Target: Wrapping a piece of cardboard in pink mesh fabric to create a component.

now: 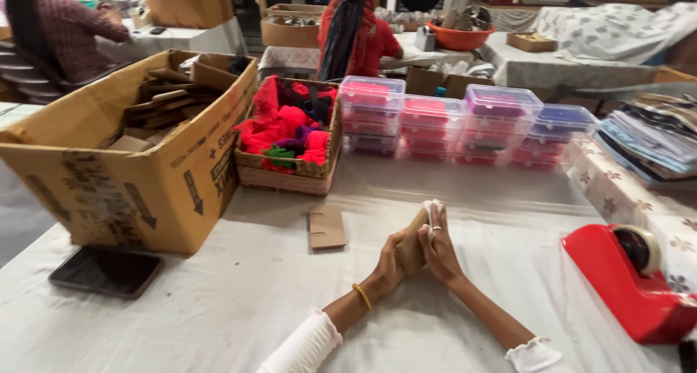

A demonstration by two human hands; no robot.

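Left hand (388,260): closed on a small brown card piece (412,244), held upright above the desk (239,308). Right hand (439,251): gripping the same card from the other side, white tape on one fingertip. Flat card piece (327,226): lying on the desk, left of the hands. Red tape dispenser (628,279): right. Large cardboard box (134,148): far left.

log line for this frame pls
left hand: holds card | right hand: on card, white strip at fingertips | flat card on table | tape dispenser right
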